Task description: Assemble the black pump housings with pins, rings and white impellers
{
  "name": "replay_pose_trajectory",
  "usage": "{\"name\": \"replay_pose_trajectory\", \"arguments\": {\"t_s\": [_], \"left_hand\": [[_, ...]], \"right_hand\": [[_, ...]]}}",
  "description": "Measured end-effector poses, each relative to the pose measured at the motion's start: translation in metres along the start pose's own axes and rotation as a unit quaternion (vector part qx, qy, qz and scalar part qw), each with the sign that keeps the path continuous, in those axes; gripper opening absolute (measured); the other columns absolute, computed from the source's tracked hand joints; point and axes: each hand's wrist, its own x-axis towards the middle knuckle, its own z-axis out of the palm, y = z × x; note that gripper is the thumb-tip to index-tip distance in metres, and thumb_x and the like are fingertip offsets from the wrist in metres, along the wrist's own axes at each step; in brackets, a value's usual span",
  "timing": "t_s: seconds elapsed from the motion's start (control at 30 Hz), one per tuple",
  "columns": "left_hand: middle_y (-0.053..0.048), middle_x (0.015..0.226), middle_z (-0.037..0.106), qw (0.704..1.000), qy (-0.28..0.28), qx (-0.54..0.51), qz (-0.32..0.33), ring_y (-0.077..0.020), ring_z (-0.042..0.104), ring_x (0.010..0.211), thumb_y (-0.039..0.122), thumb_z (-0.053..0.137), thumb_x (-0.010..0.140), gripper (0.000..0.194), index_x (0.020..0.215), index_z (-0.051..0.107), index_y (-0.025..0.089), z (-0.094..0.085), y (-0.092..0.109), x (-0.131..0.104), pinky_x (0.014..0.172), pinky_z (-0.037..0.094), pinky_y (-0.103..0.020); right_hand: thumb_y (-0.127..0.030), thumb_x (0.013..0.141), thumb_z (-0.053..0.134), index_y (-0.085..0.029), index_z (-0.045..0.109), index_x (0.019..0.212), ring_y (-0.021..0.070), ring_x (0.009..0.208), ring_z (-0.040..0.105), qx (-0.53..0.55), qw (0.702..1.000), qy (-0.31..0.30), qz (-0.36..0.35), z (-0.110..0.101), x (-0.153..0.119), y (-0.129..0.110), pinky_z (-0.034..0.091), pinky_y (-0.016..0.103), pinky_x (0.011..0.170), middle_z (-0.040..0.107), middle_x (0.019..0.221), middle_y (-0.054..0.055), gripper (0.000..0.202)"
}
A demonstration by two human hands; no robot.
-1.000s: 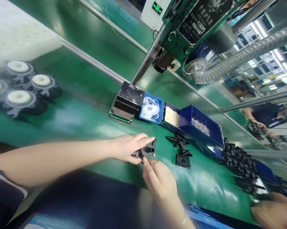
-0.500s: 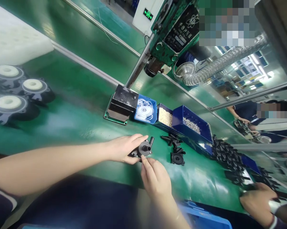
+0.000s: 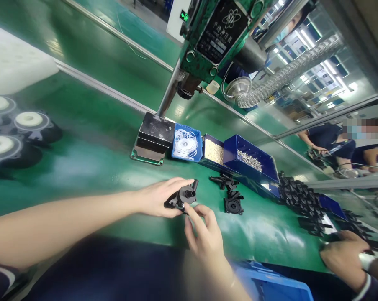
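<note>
From afar, I see my left hand (image 3: pixel 159 197) gripping the black, round plastic housing with stubby spouts (image 3: pixel 184 194) over the glossy green bench (image 3: pixel 264 238); my right hand's (image 3: pixel 208 237) index fingertip touches its near edge, thumb parted. Probably light, stiff, smooth: grip the body, not the spouts.

Head camera: on the person's own head, the only view, facing forward and down at the green bench (image 3: pixel 104 175)
Left hand (image 3: pixel 155 197) and right hand (image 3: pixel 207 235): near, seen from above, lower middle
Green press (image 3: pixel 212 42): beyond the hands, cut by the top edge
Metal rail (image 3: pixel 104 88): slopes down rightward, the view being rolled
Bright lights (image 3: pixel 352 86): far background, upper right
</note>
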Motion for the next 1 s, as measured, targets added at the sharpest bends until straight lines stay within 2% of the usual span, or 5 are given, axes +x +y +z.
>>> {"name": "replay_pose_trajectory", "arguments": {"t_s": [0.17, 0.33, 0.67, 0.87, 1.0], "left_hand": [[-0.013, 0.152, 0.04, 1.0, -0.009, 0.006, -0.004, -0.0291, 0.044, 0.137, 0.035, 0.068, 0.083, 0.087, 0.154, 0.019, 0.024, 0.0, -0.001, 0.001, 0.112, 0.041, -0.043], [-0.013, 0.155, 0.038, 1.0, -0.018, -0.001, -0.02, -0.0298, 0.045, 0.137, 0.034, 0.069, 0.084, 0.088, 0.155, 0.017, 0.024, 0.0, -0.004, 0.002, 0.112, 0.041, -0.045], [-0.013, 0.157, 0.034, 0.999, 0.002, -0.036, -0.013, -0.0298, 0.039, 0.141, 0.033, 0.075, 0.079, 0.094, 0.155, 0.02, 0.024, -0.002, -0.002, 0.003, 0.116, 0.036, -0.045], [-0.006, 0.16, 0.029, 0.978, -0.001, -0.192, -0.086, -0.0213, 0.03, 0.147, 0.033, 0.038, 0.102, 0.055, 0.154, 0.024, 0.023, -0.002, 0.002, 0.002, 0.122, 0.024, -0.042], [-0.005, 0.157, 0.036, 0.955, 0.036, -0.279, -0.092, -0.02, 0.034, 0.144, 0.033, 0.035, 0.103, 0.049, 0.151, 0.031, 0.024, 0.005, 0.001, 0.007, 0.122, 0.026, -0.042]], "right_hand": [[-0.023, 0.091, 0.061, -0.023, 0.042, 0.144, 0.0309, 0.128, 0.045, 0.078, 0.987, 0.083, 0.111, 0.0, 0.015, 0.001, 0.05, 0.052, 0.098, 0.042, 0.138, 0.018, 0.056], [-0.031, 0.096, 0.054, -0.025, 0.039, 0.146, 0.0284, 0.141, 0.037, 0.216, 0.961, 0.024, 0.173, 0.012, 0.034, 0.012, 0.048, 0.049, 0.106, 0.034, 0.152, 0.015, 0.052], [-0.035, 0.091, 0.063, -0.024, 0.056, 0.127, 0.0266, 0.134, 0.046, 0.229, 0.961, -0.042, 0.146, 0.004, 0.051, 0.029, 0.044, 0.05, 0.109, 0.047, 0.137, 0.014, 0.038], [-0.04, 0.094, 0.058, -0.029, 0.037, 0.147, 0.0265, 0.147, 0.027, 0.3, 0.936, -0.027, 0.184, 0.022, 0.035, 0.023, 0.035, 0.05, 0.116, 0.029, 0.155, 0.012, 0.058], [-0.042, 0.095, 0.057, -0.029, 0.031, 0.15, 0.0254, 0.148, 0.026, 0.347, 0.915, -0.054, 0.198, 0.025, 0.034, 0.022, 0.034, 0.05, 0.117, 0.03, 0.157, 0.011, 0.063]]}}
